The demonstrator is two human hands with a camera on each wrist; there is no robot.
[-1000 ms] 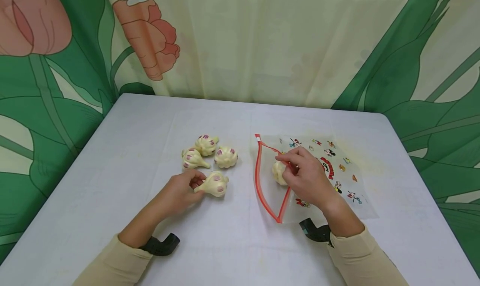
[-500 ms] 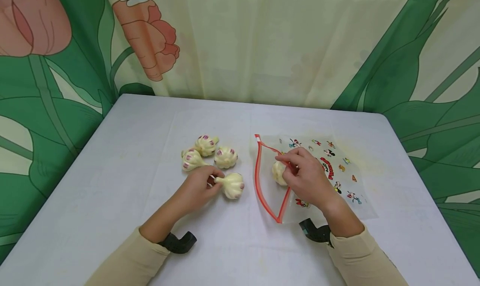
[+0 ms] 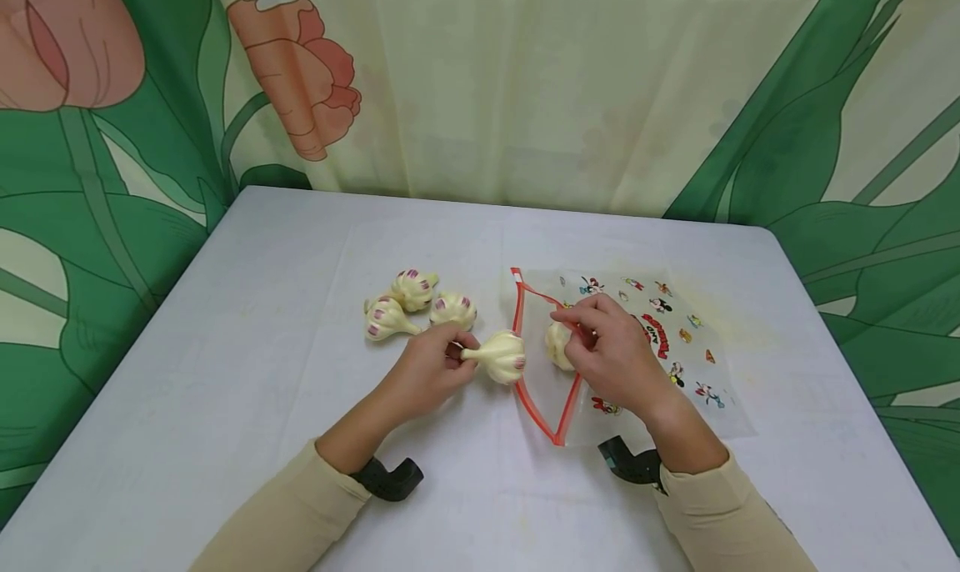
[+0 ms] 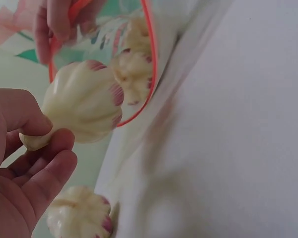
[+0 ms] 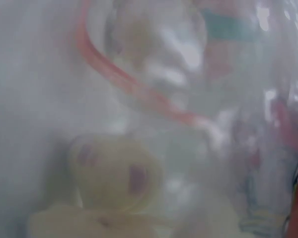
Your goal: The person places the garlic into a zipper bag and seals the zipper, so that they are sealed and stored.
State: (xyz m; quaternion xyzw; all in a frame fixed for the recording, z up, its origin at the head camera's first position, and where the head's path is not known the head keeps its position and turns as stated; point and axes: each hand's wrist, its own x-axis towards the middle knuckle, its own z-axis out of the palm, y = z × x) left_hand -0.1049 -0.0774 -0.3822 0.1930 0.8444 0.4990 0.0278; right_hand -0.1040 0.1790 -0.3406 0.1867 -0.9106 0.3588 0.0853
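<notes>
**Left hand (image 3: 438,363) has carried its garlic (image 3: 498,357) rightward, up to the bag (image 3: 688,359)**

It's pinching the stem, with the fat end right by the red rim (image 3: 534,410); can't tell if they touch. Right hand (image 3: 618,351) pinches the rim's other side, at least one bulb (image 3: 557,344) already inside. My worry: the near edge is unheld, so it could snag and fold under. Skinny stem might twist loose too.

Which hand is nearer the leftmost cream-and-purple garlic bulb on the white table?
Left. The left hand is just right of that garlic bulb; the right hand is much farther right, pinching the red-edged clear plastic bag.
</notes>
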